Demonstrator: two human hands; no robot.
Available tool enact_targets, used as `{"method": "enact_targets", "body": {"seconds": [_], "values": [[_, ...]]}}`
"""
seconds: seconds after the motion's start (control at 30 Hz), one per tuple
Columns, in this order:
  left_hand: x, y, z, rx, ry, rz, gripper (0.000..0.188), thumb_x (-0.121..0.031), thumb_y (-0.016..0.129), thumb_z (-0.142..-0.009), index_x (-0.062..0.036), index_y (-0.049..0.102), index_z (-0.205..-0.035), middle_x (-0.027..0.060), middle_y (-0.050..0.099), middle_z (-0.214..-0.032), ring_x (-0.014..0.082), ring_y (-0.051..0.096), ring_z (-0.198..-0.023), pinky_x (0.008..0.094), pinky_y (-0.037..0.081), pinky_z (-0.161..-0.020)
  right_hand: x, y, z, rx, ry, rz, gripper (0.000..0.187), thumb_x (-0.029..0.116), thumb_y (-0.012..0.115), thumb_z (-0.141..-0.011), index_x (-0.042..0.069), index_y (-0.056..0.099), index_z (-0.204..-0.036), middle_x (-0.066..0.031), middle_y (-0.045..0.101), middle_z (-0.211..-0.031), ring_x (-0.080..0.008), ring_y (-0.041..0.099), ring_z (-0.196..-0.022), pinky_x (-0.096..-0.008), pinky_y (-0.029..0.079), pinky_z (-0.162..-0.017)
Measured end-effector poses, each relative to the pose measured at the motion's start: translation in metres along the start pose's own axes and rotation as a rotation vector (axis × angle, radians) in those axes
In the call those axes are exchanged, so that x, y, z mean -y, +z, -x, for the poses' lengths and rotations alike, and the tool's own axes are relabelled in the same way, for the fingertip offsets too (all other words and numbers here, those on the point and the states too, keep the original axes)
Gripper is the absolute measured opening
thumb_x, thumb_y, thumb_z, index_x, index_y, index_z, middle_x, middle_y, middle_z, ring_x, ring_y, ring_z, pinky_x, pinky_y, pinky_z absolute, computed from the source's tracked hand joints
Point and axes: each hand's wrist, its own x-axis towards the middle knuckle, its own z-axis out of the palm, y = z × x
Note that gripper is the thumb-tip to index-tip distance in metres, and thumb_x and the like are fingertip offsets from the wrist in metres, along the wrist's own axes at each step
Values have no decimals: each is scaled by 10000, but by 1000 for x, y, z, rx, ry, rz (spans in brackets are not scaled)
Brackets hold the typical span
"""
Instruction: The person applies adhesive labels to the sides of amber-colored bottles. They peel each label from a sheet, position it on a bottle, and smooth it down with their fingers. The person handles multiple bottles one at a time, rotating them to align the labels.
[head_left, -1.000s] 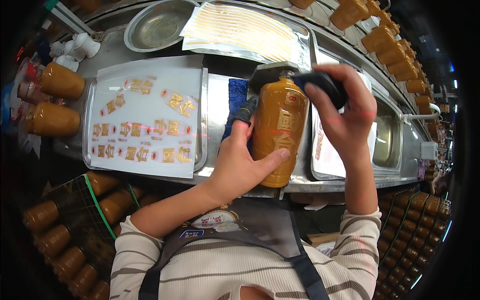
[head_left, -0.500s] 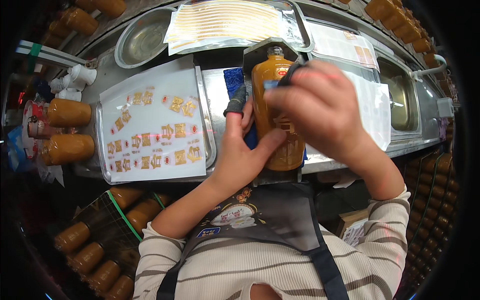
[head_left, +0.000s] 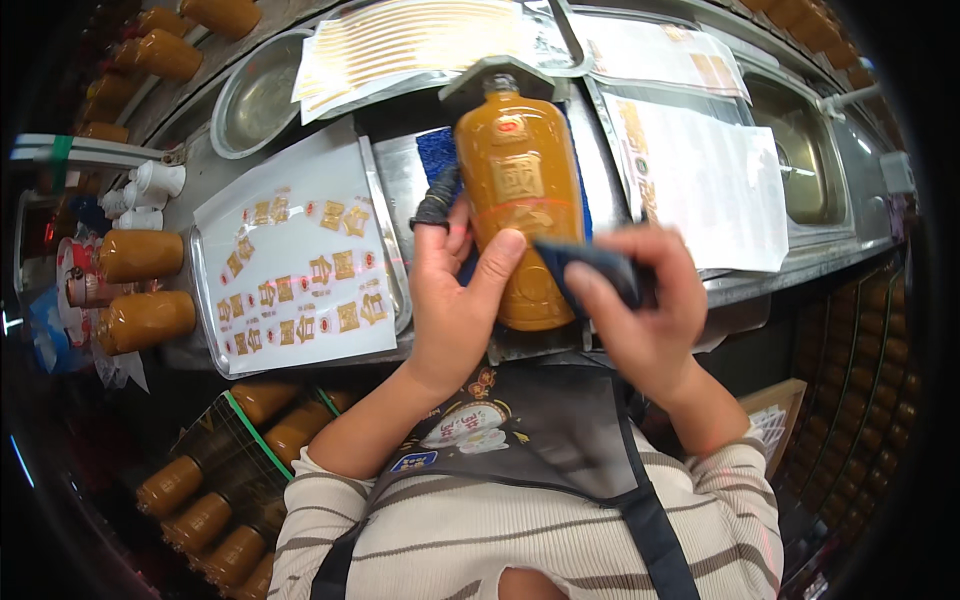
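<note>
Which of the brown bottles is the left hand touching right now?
The brown bottle over the blue cloth: the thumb of the left hand rests on it, while no hand touches the others.

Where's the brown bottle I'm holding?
The brown bottle lies near the head view's middle, your left hand holding its left side, between the white decal sheet on the left and white papers on the right.
</note>
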Motion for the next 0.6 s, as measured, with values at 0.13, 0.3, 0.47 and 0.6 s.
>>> {"method": "enact_targets", "body": {"seconds": [0.13,0.3,0.47,0.6], "values": [[-2,0,1,1,7,-34,603,-131,665,-988,61,343,-1459,189,526,-1418,210,554,-1254,347,437,-1080,-38,-6,-15,-192,387,-252,235,48,733,-904,20,553,-1053,-38,629,-919,-62,594,-772,-197,494,-681],[3,0,3,-55,75,-107,656,-118,662,-986,59,300,-1504,183,516,-1432,206,514,-1307,335,412,-1104,-21,3,-7,-120,53,-26,209,36,715,-902,31,571,-1054,-26,628,-940,-66,584,-750,-194,477,-660],[0,-27,-8,125,550,-921,409,-472,636,-961,-166,766,-1199,320,315,-1584,414,410,-1417,626,149,-1163,-40,-15,-17,-177,401,-369,193,33,695,-919,14,582,-1075,-7,628,-884,-65,600,-790,-201,504,-721],[-19,-34,-21,256,693,-1278,395,-547,562,-972,-290,767,-1191,288,323,-1594,461,366,-1431,659,136,-1150,-33,-11,-20,-97,553,-626,156,61,652,-932,13,618,-1077,-3,625,-889,-52,568,-930,-207,469,-811]]}}
